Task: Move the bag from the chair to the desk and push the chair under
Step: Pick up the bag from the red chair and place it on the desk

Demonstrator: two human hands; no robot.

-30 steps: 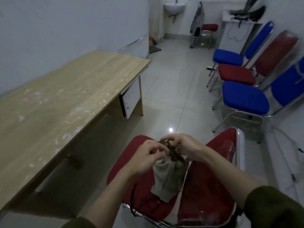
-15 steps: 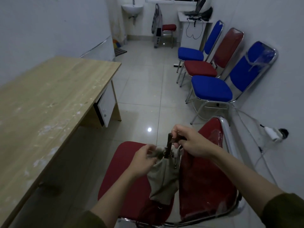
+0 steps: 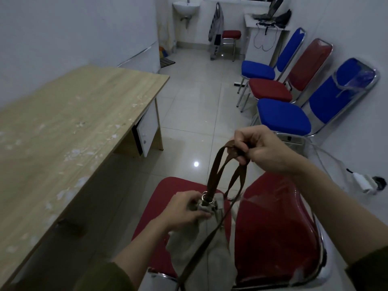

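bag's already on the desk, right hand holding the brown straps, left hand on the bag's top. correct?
Not quite. The head view shows the bag over the red chair, not the desk. Right hand does hold the brown straps; left hand grips its top.

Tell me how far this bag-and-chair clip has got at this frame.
Nothing is finished yet. In hand: the right hand grips the brown straps and the left hand grips the top of the beige bag, which hangs above the red chair. Left: set the bag on the desk, then push the chair under.
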